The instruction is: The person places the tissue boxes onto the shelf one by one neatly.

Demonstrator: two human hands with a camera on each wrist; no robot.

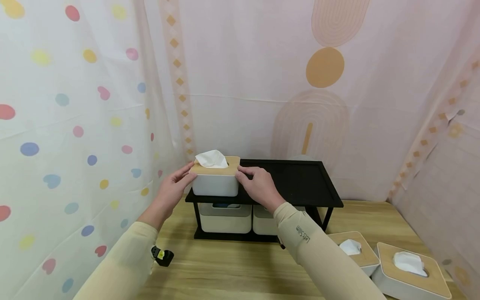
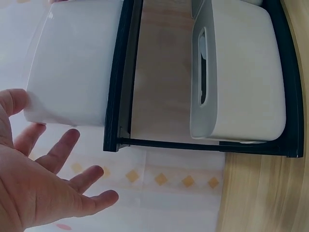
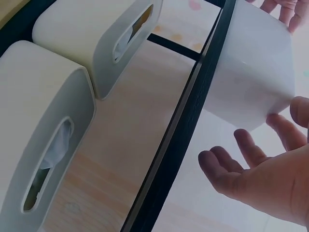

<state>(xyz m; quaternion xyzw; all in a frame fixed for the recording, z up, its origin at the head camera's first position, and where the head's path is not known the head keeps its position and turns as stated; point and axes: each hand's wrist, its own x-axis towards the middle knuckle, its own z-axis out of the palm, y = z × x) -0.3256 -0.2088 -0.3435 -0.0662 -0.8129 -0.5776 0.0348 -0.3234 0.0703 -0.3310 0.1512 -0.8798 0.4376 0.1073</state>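
Observation:
A white tissue box (image 1: 215, 185) with a wood-look lid and a tissue sticking up sits at the left end of the black shelf (image 1: 296, 179), at its front edge. My left hand (image 1: 170, 193) grips the box's left side, thumb at the front corner and index finger further back. On the opposite side my right hand (image 1: 260, 185) holds it by thumb and index finger. Both wrist views show the other fingers of the left hand (image 2: 53, 193) and right hand (image 3: 265, 169) spread away from the white box.
Under the shelf top stand two pale tissue boxes with grey slotted lids, a left one (image 1: 225, 223) and a right one (image 1: 264, 225). Two more wood-lidded tissue boxes, one nearer the shelf (image 1: 337, 238) and one further right (image 1: 412, 287), lie on the wooden table (image 1: 210, 271). Patterned curtains (image 1: 243, 75) hang behind.

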